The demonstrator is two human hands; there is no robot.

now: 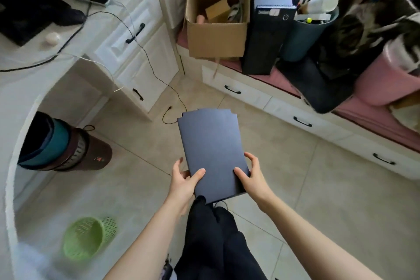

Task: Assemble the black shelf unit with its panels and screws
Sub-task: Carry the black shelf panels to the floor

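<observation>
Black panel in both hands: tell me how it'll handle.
The black panel probably stays stiff: held only at its near end, it juts out flat. Likely light, since the left hand and right hand hold it by fingertips. Its smooth face may slip.

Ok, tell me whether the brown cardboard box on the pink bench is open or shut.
Open. The brown cardboard box has its top flaps standing up, and a smaller cardboard piece and papers show inside it.

I hold both bare forearms out ahead of me. My left hand (pixel 181 179) grips the near-left edge of the black panel (pixel 211 143), thumb on top; my right hand (pixel 252 177) grips the near-right edge likewise.
</observation>
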